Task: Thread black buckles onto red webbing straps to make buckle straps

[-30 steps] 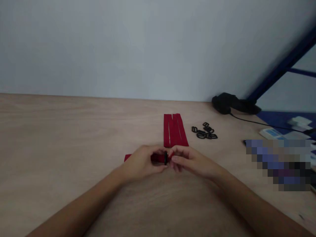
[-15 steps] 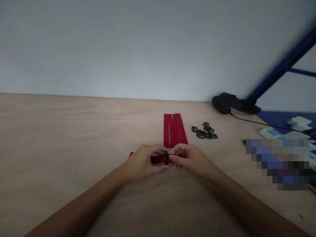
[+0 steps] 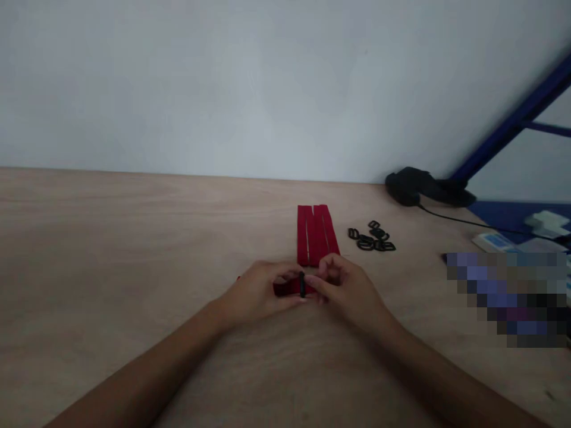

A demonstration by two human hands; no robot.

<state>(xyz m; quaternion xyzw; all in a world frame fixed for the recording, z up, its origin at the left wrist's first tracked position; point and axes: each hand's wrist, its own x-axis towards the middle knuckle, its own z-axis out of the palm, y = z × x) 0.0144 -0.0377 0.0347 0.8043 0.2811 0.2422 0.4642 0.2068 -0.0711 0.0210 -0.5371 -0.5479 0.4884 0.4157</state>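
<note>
Plywood table (image 3: pixel 111 238) under hands (image 3: pixel 348 291), pale wall (image 3: pixel 267 89)

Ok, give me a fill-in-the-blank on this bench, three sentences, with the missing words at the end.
The left hand and right hand hold a small black plastic slider on a short ____ fabric strip.
Beyond the hands, the flat red strips lying side by side on the wooden table number ____.
The pile of black plastic rings lies to the ____ of those strips.

Missing words: red; three; right.
</note>
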